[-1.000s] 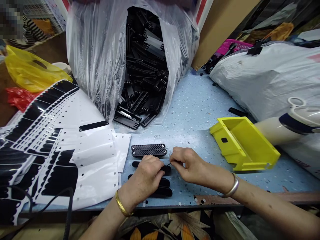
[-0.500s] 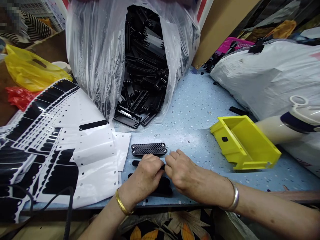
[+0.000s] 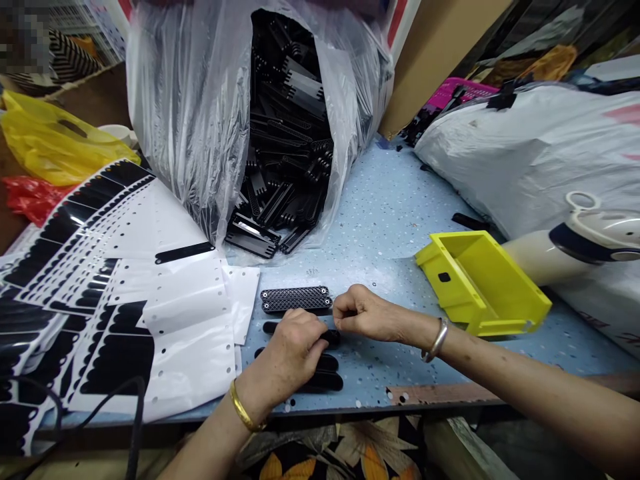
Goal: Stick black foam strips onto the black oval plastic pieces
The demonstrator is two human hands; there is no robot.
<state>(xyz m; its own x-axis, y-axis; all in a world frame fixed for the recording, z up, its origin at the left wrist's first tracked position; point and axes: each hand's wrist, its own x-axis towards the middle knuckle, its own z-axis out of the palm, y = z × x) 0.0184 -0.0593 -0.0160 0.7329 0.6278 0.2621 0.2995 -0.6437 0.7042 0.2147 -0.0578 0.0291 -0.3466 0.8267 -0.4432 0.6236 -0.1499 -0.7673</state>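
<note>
My left hand (image 3: 293, 343) is bent over a narrow black strip (image 3: 332, 338) on the blue table, its thumb and fingers closed around the strip's middle. At the strip's right end is my right hand (image 3: 365, 315), fingertips pinched together; whatever they hold is too small to make out. More black strips (image 3: 326, 382) lie beneath my left hand, partly covered by it. Just beyond both hands rest black lattice-patterned plates (image 3: 296, 299) with round metal dots at their ends.
White sheets (image 3: 190, 300) bearing black stickers spread over the left side. A clear plastic bag (image 3: 185, 113) of black parts stands at the back. On the right are a yellow bin (image 3: 453, 287), a cream bottle (image 3: 535, 257) and a big white sack (image 3: 525, 147).
My right hand has lifted slightly and turned, its forearm swinging away from the table's front edge. More of the strip's right end shows. My left hand stays nearly in place.
</note>
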